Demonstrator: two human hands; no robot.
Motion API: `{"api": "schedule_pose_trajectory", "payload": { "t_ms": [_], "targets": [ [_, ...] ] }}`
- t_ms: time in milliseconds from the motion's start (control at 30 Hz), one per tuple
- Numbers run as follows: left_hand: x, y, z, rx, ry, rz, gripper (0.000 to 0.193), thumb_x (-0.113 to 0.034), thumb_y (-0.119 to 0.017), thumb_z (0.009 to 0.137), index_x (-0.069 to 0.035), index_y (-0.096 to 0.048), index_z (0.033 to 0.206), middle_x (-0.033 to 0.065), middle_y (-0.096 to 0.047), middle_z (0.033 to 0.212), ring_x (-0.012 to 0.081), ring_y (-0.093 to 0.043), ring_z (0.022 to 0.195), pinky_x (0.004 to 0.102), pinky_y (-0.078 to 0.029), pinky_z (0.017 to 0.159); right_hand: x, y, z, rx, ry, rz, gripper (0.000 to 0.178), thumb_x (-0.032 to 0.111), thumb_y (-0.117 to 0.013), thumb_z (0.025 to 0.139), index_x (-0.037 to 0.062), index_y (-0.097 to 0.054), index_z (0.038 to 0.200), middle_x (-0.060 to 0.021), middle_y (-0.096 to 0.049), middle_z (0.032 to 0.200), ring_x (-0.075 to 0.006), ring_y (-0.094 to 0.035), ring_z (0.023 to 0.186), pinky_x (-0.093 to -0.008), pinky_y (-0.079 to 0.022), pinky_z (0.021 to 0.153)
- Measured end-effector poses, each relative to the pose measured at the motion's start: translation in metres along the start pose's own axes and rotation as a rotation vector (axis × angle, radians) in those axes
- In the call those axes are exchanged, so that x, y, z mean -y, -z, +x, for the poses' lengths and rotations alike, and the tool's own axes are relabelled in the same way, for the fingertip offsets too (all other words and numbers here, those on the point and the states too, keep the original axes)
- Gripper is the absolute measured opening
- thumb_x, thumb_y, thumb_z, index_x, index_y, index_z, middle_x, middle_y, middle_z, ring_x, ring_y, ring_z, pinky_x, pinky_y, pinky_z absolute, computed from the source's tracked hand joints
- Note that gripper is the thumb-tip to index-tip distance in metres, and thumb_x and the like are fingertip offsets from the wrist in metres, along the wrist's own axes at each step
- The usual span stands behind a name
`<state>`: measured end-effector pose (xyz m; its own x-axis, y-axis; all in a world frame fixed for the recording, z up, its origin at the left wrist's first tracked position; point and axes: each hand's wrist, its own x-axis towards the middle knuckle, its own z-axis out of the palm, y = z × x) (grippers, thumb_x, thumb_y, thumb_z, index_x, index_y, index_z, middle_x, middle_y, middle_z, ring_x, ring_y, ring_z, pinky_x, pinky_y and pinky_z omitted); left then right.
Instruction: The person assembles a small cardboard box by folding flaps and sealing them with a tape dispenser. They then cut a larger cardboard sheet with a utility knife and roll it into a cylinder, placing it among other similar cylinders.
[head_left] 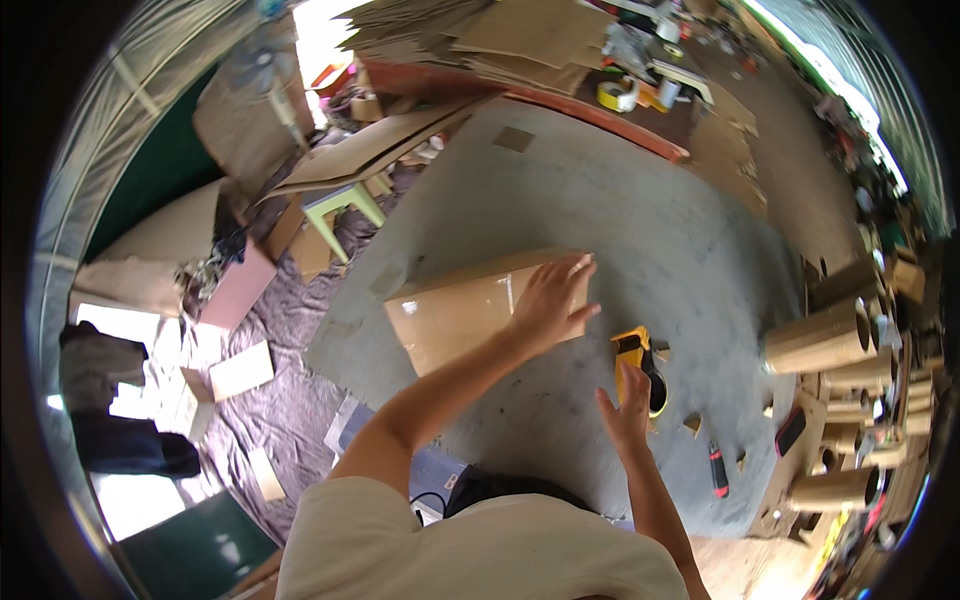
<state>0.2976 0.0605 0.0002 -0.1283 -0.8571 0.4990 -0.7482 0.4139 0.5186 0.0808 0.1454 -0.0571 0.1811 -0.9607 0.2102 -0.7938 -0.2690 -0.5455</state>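
Observation:
A closed brown cardboard box lies on the grey tabletop in front of me. My left hand rests over its right end, thumb and fingers spread. To the right of the box is a yellow and black tape dispenser. My right hand is beside the dispenser's near end, thumb held apart from the fingers; whether it touches the dispenser I cannot tell. Farther right lie a red and black utility knife and small cardboard scraps.
The grey table carries a dark phone near its right edge. Cardboard tubes line the right side. Flat cardboard sheets are stacked at the far side. A pale green stool stands left of the table.

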Motion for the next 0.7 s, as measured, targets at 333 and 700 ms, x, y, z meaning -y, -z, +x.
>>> {"api": "schedule_pose_trajectory", "payload": {
  "t_ms": [333,700],
  "targets": [
    [0.109,0.084,-0.145,-0.608,1.088,-0.819,0.054,-0.041,-0.047,0.089,-0.006,-0.036,0.130,0.0094,-0.038,0.134,0.0241,-0.034,0.123,0.0341,-0.025,0.102,0.029,-0.036,0.186,0.183,-0.464,0.552,0.062,0.051,-0.057,0.077,0.0044,-0.050,0.116,-0.0089,-0.057,0.104,-0.0253,-0.053,0.090,-0.0335,-0.043,0.079],
    [0.110,0.035,-0.202,-0.707,1.117,-1.185,0.067,-0.051,-0.036,0.090,-0.008,-0.024,0.139,0.0073,-0.029,0.141,0.0194,-0.026,0.129,0.0320,-0.016,0.106,0.039,-0.036,0.175,0.376,-0.842,0.834,0.039,0.032,-0.057,0.070,0.0104,-0.052,0.101,-0.0069,-0.054,0.088,-0.0294,-0.052,0.085,-0.0515,-0.045,0.065]
  ]
}}
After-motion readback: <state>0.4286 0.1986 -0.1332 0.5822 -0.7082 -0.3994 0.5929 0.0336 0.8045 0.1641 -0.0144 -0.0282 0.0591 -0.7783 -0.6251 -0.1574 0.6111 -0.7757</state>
